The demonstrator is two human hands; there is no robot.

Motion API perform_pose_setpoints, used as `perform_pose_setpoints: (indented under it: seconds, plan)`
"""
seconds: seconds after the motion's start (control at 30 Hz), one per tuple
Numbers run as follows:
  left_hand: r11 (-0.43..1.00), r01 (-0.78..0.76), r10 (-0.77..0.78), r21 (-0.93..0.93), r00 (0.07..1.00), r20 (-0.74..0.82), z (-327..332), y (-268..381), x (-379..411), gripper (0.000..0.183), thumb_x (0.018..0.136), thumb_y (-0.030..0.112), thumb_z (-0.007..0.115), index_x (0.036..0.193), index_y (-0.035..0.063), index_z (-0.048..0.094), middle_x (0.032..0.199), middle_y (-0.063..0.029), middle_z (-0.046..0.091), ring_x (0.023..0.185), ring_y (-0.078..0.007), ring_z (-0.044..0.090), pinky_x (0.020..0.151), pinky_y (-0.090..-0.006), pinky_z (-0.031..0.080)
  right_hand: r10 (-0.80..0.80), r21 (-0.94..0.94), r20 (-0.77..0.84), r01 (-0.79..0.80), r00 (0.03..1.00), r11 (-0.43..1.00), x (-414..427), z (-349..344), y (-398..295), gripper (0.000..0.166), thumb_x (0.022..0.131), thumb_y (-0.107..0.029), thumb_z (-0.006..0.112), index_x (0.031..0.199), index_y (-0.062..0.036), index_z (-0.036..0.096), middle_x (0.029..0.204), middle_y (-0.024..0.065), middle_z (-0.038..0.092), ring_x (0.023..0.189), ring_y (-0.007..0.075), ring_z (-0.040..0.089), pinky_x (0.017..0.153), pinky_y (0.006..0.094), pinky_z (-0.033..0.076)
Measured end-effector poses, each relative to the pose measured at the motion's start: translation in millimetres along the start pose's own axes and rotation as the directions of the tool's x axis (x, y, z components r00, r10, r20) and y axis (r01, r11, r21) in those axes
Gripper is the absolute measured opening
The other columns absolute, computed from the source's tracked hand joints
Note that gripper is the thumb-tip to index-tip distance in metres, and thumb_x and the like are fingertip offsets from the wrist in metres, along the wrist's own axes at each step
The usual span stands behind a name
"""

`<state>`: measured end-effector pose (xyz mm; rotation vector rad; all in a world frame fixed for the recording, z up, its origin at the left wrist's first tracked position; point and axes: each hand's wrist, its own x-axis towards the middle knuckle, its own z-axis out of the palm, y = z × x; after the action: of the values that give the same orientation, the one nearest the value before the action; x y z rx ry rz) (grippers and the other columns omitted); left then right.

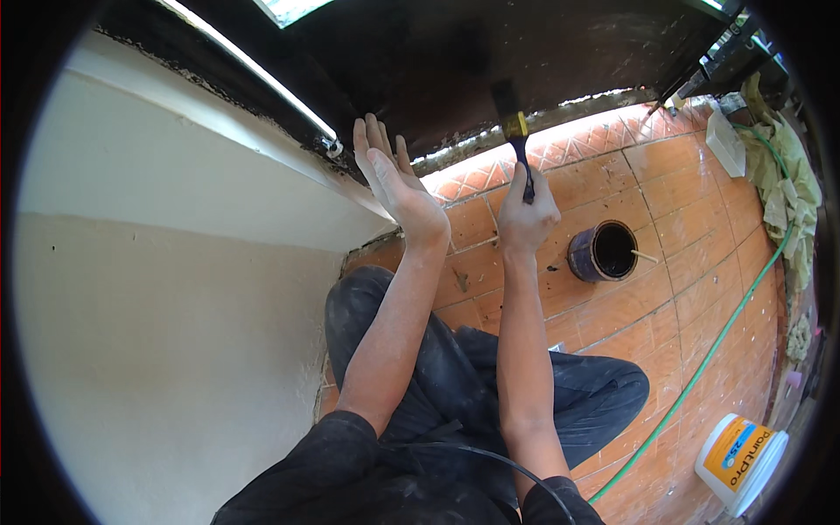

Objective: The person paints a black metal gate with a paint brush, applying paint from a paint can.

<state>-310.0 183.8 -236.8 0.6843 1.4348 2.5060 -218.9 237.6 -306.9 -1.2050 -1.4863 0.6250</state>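
My right hand (pixel 529 213) grips the dark handle of a paintbrush (pixel 517 128) with a yellow ferrule. Its dark bristles point up against the lower part of a dark brown door panel (pixel 433 65). Raised flat beside the panel's lower left corner, my left hand (pixel 400 177) has its fingers extended and holds nothing. Whether its fingertips touch the panel I cannot tell. On the tiled floor to the right of my right hand stands an open paint can (pixel 581 252) with dark contents. A thin light stick (pixel 646 256) juts over the can's rim.
A pale wall (pixel 164 315) rises close on my left. Across the orange floor tiles (pixel 656 321) runs a green hose (pixel 709 361). At the right lie a crumpled pale cloth (pixel 787 190), a white plastic box (pixel 725 144) and a white paint bucket (pixel 741 462).
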Motion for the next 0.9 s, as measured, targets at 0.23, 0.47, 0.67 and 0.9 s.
perform_pose_setpoints:
  seconds: [0.23, 0.47, 0.67, 0.9]
  plan:
    - [0.996, -0.078, 0.081, 0.052, 0.995, -0.058, 4, 1, -2, 0.055, 0.1, 0.041, 0.021, 0.14, 0.003, 0.027, 0.142, -0.0204, 0.034, 0.137, -0.0293, 0.026, 0.111, -0.0412, 0.022, 0.043, -0.367, 0.378, 0.108, 0.925, 0.924, -21, 8, 48, 0.023, 0.089, -0.022, 0.059, 0.089, -0.0003, 0.067, 0.065, 0.0194, 0.061, 0.061, 0.034, 0.061, 0.054, 0.039, 0.046]
    - [0.997, -0.066, 0.071, 0.049, 0.992, -0.103, 1, 7, 0, 0.054, 0.1, 0.041, 0.021, 0.136, 0.0028, 0.032, 0.136, -0.0187, 0.041, 0.127, -0.0279, 0.037, 0.105, -0.0408, 0.031, -0.102, 0.016, 0.174, 0.101, 0.979, 0.995, -59, 14, 15, 0.018, 0.092, -0.023, 0.053, 0.094, -0.0084, 0.062, 0.073, 0.0144, 0.062, 0.066, 0.036, 0.062, 0.059, 0.0466, 0.046]
    - [0.994, -0.06, 0.072, 0.096, 0.989, -0.132, 1, 4, 0, 0.051, 0.1, 0.039, 0.021, 0.129, 0.0012, 0.039, 0.126, -0.0168, 0.048, 0.121, -0.0263, 0.042, 0.101, -0.0401, 0.036, -0.078, -0.282, 0.432, 0.217, 0.899, 0.935, -57, 32, 47, 0.019, 0.091, -0.026, 0.056, 0.101, -0.0107, 0.063, 0.072, 0.0128, 0.062, 0.06, 0.0321, 0.061, 0.05, 0.042, 0.046]
    - [0.995, -0.055, 0.066, 0.08, 0.987, -0.148, -1, 11, 2, 0.05, 0.1, 0.039, 0.021, 0.127, 0.0021, 0.042, 0.125, -0.0163, 0.048, 0.121, -0.0256, 0.042, 0.1, -0.0403, 0.036, -0.061, -0.097, 0.386, 0.107, 0.92, 0.99, -73, 20, 20, 0.023, 0.093, -0.024, 0.052, 0.11, -0.0117, 0.06, 0.073, 0.0139, 0.063, 0.063, 0.0354, 0.062, 0.059, 0.0477, 0.047]
